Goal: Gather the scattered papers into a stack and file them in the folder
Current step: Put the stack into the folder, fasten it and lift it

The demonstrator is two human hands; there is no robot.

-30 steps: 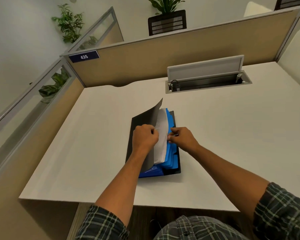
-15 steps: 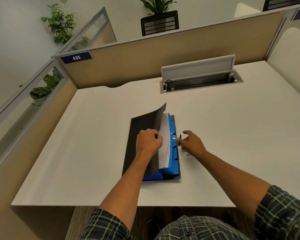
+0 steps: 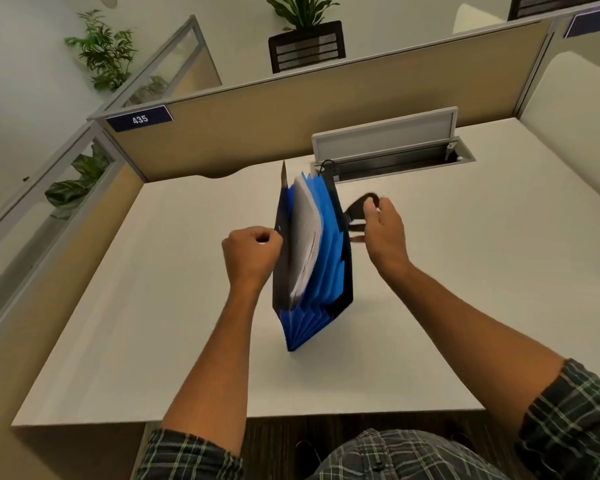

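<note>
Head view: our left hand [image 3: 250,249] pinches the folder's [image 3: 329,251] front cover, our right hand [image 3: 383,230] grips its strap [image 3: 359,206], keeping it upright so papers [image 3: 305,244] between settle.

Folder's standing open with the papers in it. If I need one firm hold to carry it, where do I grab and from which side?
Probably the black strap handle on the expanding folder, taken from the right, where the right hand already pinches it. It loops clear of the back cover. The fanned blue pockets would likely flex. The left hand grips the front cover's edge, steadying it on the desk with the papers upright.
</note>
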